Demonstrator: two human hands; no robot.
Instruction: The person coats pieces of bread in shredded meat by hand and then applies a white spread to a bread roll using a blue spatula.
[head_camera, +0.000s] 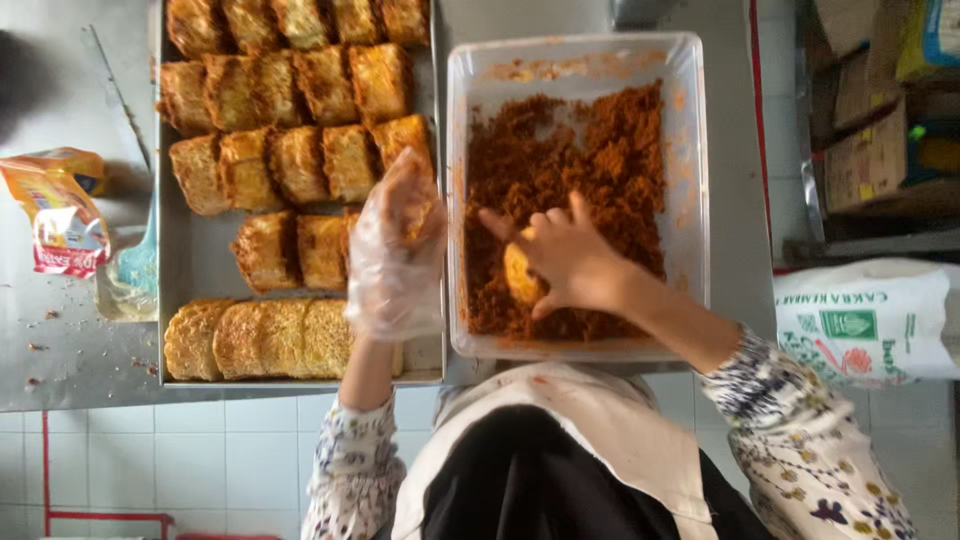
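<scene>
1. Nearest, at 6 o'clock, the person leans in over the table (80, 350) in an apron (560, 420) and patterned sleeves.
2. The right hand (565, 262) is curled around a pale round piece (520, 275), fingers spread and bare, pressing it into the red-brown crumbs (600, 160). I judge that rolling it with light, even pressure would coat every side; squeezing hard could crush it.
3. The piece sits at about 7 o'clock inside the clear tub (690, 200), touching the crumbs and partly hidden by the fingers.
4. The left hand (395, 250), in a loose clear plastic glove, hovers half open over the right edge of the metal tray (165, 330). Whether it holds a piece I cannot tell; something orange shows behind the glove.
5. The coated pieces (300, 160) lie in tight rows on the tray. A finished one would best go into the gap at 3 o'clock of the third row, I judge, set down without scraping its neighbours.
6. Farther, at 9 o'clock, an orange packet (55, 215) lies on the table.
</scene>
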